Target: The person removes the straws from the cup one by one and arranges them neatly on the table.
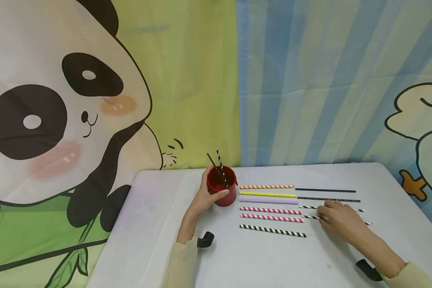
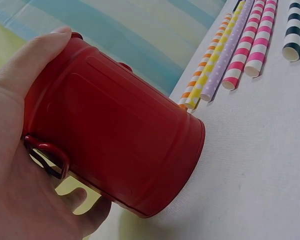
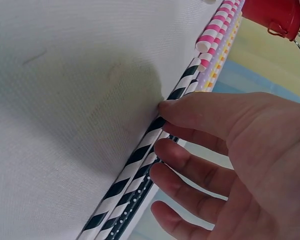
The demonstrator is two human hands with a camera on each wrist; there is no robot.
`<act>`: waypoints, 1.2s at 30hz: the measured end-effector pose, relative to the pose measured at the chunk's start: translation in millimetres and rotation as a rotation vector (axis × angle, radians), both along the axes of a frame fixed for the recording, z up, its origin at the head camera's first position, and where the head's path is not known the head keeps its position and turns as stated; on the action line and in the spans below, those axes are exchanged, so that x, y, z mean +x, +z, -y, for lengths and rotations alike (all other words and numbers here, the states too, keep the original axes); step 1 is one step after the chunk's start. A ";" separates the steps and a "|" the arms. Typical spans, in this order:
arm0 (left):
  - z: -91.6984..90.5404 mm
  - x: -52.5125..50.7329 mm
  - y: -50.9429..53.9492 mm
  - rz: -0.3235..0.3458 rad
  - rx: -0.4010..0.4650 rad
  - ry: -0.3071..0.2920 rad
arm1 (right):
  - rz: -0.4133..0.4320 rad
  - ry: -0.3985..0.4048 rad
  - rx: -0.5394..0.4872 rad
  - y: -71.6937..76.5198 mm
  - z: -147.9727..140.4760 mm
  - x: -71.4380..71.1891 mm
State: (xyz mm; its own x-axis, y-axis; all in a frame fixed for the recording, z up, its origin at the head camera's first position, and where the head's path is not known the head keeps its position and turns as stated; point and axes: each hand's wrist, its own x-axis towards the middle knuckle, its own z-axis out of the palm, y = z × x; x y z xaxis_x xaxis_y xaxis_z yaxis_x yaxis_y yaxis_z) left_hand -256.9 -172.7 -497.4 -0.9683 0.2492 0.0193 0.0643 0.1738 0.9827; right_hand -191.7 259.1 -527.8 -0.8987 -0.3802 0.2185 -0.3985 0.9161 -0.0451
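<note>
My left hand (image 1: 203,199) grips a small red metal bucket (image 1: 227,199) on the table, thumb along its near side and fingers behind it. Two black straws with white dots (image 1: 216,165) lean inside the bucket. On the right, my right hand (image 1: 340,220) is down at a thin black-and-white striped straw (image 3: 121,186). Thumb and index finger pinch that straw as it lies on the cloth; the other fingers are bent loosely. Just behind it lies a second black-and-white striped straw (image 1: 307,207), then a black dotted straw (image 1: 306,198), partly behind the hand.
Beside the bucket lies a column of straws: orange striped (image 1: 266,187), yellow (image 1: 268,195), lilac dotted (image 1: 269,201), two pink striped (image 1: 271,218) and a thick black-and-white one (image 1: 273,231). A plain black straw (image 1: 325,190) lies at the back right. A printed curtain (image 1: 201,80) hangs behind the white table (image 1: 144,248).
</note>
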 end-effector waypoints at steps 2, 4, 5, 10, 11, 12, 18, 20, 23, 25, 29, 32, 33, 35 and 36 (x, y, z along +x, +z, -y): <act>-0.1 -0.1 -0.2 -0.001 0.002 0.002 | -0.004 0.004 -0.002 0.3 -0.1 0.2; -0.1 0.1 0.0 0.000 0.002 0.004 | -0.008 0.007 -0.005 0.6 -0.6 0.3; -0.2 0.1 0.2 0.000 0.002 0.004 | -0.011 0.010 -0.006 0.8 -1.0 0.3; 0.5 -1.7 -3.0 -0.002 0.003 0.009 | -0.017 0.021 -0.022 1.7 -2.7 0.1; 1.1 -3.9 -7.5 -0.007 0.003 0.015 | -0.016 0.023 -0.025 2.0 -2.8 0.0; 1.6 -5.9 -11.7 -0.012 0.000 0.020 | -0.013 0.025 -0.028 2.4 -2.8 0.0; 4.2 -14.1 -30.7 -0.030 -0.013 0.035 | -0.011 0.044 -0.044 6.5 0.1 1.0; 4.2 -14.9 -31.2 -0.032 -0.008 0.032 | -0.015 0.050 -0.049 9.0 1.9 0.5; 4.2 -15.1 -31.0 -0.036 0.001 0.029 | -0.006 0.051 -0.054 13.3 5.9 -0.6; 4.2 -15.2 -31.0 -0.037 0.003 0.026 | 0.009 0.048 -0.054 16.5 9.1 -1.4; 3.9 -14.8 -30.3 -0.035 -0.001 0.028 | 0.024 0.057 -0.056 22.8 16.1 -3.5; 3.4 -14.5 -29.3 -0.029 -0.010 0.036 | 0.018 0.079 -0.069 27.7 22.3 -5.6; 3.3 -14.6 -29.1 -0.028 -0.012 0.036 | 0.018 0.087 -0.075 29.5 24.9 -6.4; 3.2 -14.4 -28.5 -0.027 -0.014 0.038 | 0.027 0.094 -0.081 32.4 30.5 -8.1; 3.3 -14.5 -28.4 -0.027 -0.014 0.039 | 0.032 0.097 -0.087 34.2 33.8 -9.1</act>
